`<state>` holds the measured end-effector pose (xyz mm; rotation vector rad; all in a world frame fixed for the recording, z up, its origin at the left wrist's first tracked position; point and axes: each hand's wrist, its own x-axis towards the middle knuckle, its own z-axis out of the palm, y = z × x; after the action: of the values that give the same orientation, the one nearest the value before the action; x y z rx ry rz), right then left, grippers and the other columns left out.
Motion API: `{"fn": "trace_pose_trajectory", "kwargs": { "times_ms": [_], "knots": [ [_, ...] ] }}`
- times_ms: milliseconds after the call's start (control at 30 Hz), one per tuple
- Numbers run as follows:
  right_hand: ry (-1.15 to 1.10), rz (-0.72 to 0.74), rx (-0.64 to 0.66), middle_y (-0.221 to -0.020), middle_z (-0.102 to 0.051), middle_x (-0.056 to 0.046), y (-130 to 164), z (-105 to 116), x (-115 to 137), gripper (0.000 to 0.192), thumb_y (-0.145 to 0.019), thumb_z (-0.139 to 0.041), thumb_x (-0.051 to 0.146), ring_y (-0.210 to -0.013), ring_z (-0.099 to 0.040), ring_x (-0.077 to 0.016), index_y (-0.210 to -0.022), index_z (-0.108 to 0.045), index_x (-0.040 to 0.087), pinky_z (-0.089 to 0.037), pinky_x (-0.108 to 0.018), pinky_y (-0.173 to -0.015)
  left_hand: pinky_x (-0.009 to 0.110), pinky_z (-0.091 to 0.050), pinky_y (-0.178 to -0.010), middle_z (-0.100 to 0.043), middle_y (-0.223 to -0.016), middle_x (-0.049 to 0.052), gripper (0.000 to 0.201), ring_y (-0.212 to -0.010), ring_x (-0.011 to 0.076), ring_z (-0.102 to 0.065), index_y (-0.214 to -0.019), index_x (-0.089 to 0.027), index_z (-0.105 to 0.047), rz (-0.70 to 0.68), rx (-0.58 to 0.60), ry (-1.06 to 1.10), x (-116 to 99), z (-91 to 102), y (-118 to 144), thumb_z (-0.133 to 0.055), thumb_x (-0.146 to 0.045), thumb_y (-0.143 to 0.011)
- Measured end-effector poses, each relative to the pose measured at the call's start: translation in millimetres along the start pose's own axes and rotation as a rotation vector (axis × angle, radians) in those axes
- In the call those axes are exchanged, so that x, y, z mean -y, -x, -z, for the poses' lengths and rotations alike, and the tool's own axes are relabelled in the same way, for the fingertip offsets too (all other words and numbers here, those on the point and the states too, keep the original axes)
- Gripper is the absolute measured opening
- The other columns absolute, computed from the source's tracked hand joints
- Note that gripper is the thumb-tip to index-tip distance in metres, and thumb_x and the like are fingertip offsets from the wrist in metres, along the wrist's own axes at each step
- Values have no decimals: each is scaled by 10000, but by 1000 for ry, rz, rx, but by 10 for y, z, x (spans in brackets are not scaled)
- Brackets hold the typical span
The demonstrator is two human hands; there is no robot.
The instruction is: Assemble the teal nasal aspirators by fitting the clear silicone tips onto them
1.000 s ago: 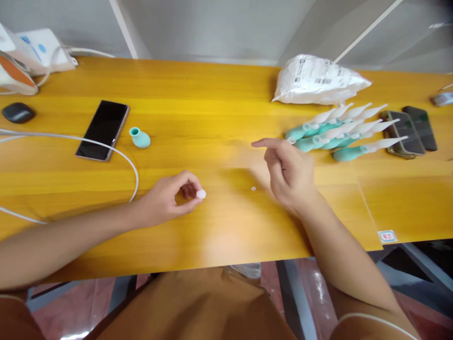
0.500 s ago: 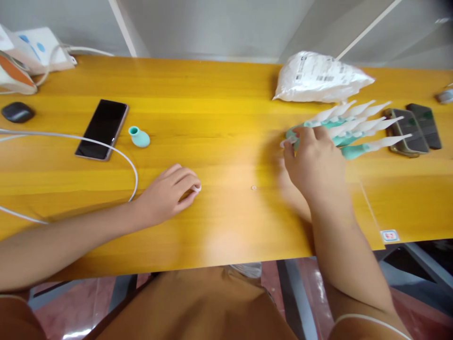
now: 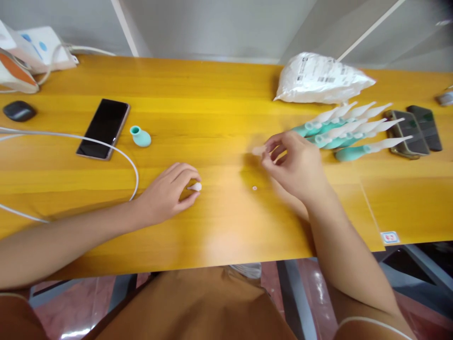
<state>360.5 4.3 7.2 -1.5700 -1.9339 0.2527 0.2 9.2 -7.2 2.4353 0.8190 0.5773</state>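
My left hand [image 3: 173,191] rests on the table with a small white tapered piece [image 3: 195,187] between thumb and fingers. My right hand [image 3: 293,163] pinches a small whitish piece [image 3: 259,150], blurred by motion, above the table. Just right of this hand lie several teal bulb syringes [image 3: 352,153] with long white nozzles pointing right. Between my hands a tiny pale ring [image 3: 254,188] lies on the wood. A single teal bulb [image 3: 141,137] without a nozzle, its round opening showing, stands beyond my left hand.
A dark phone [image 3: 102,127] lies at left under a white cable [image 3: 120,151], near a black mouse-like object [image 3: 19,111]. A white plastic parcel [image 3: 322,78] sits at the back right. Two more phones [image 3: 410,134] lie beyond the nozzles. The table's front edge runs close to my body.
My right hand has moved left, away from the row of bulb syringes, with the small whitish piece. My left hand stays in place; the white piece in it shows more.
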Motion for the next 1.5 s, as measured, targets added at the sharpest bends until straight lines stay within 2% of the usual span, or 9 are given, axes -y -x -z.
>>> {"fn": "trace_pose_trajectory", "kwargs": {
  "times_ms": [100, 233, 367, 500, 800, 1000, 1233, 1367, 1500],
  "knots": [
    [-371, 118, 181, -999, -805, -54, 54, -94, 262, 89, -1019, -753, 199, -762, -748, -185, -1095, -726, 237, -621, -317, -647, 460, -590, -1089, -730, -1357, 139, 307, -1226, 295, -708, -1398, -209, -614, -30, -65, -13, 5, 9, 12, -702, -296, -1117],
    [-679, 265, 393, -999, -767, -23, 180, -278, 585, 155, -1036, -762, 163, -792, -746, -135, -1177, -745, 224, -641, -272, -722, 453, -583, -1103, -773, -1314, 107, 465, -1188, 282, -726, -1537, -275, -635, -228, -151, -32, 22, 7, 62, -767, -434, -1121],
    [-883, 230, 560, -1006, -731, -1, 281, -390, 714, 242, -972, -775, 95, -779, -729, -111, -1174, -744, 224, -621, -240, -699, 376, -590, -1042, -826, -1187, 3, 455, -1100, 226, -734, -1539, -469, -694, -369, -90, -8, 21, -29, 152, -795, -350, -1111],
    [-1007, 150, 669, -1028, -747, -3, 325, -405, 728, 275, -930, -755, 61, -768, -739, -106, -1153, -735, 221, -626, -235, -696, 354, -598, -1087, -828, -1148, -47, 534, -1039, 189, -736, -1517, -558, -703, -360, 1, 53, 10, -52, 200, -827, -277, -1080],
    [-890, 239, 670, -965, -768, 5, 310, -363, 747, 182, -1048, -799, 180, -774, -735, -113, -1211, -729, 218, -602, -238, -698, 380, -616, -1059, -826, -1034, -1, 317, -956, 208, -720, -1435, -373, -735, -439, -27, 53, 15, -15, 115, -786, -360, -1123],
    [-295, 299, 412, -954, -717, -31, 95, 116, 411, 82, -1124, -749, 303, -780, -696, -179, -1180, -761, 244, -569, -328, -711, 396, -629, -983, -878, -1056, 23, 231, -968, 222, -796, -1282, -308, -739, -238, -15, 130, -2, -2, 87, -818, -409, -1090],
    [-185, 237, 586, -908, -733, -22, 25, 304, -23, 213, -1061, -826, 452, -745, -685, -188, -1031, -777, 247, -523, -323, -701, 385, -615, -912, -884, -969, -17, 195, -865, 190, -835, -1114, -290, -704, -211, -146, 280, -85, 47, -2, -885, -308, -1043],
    [-214, 189, 699, -927, -749, -27, 50, 228, 0, 159, -1073, -773, 307, -792, -707, -178, -933, -768, 231, -531, -305, -751, 366, -618, -911, -878, -960, -18, 249, -860, 177, -837, -1161, -270, -693, -263, -190, 288, -100, 64, -37, -907, -284, -1035],
    [-239, 209, 681, -912, -741, -32, 41, 182, 148, 117, -1058, -747, 219, -764, -684, -162, -950, -792, 209, -510, -296, -722, 336, -615, -870, -872, -935, -2, 309, -828, 168, -829, -1201, -236, -687, -316, -227, 253, -90, 63, -48, -931, -298, -1022]
  ]
}}
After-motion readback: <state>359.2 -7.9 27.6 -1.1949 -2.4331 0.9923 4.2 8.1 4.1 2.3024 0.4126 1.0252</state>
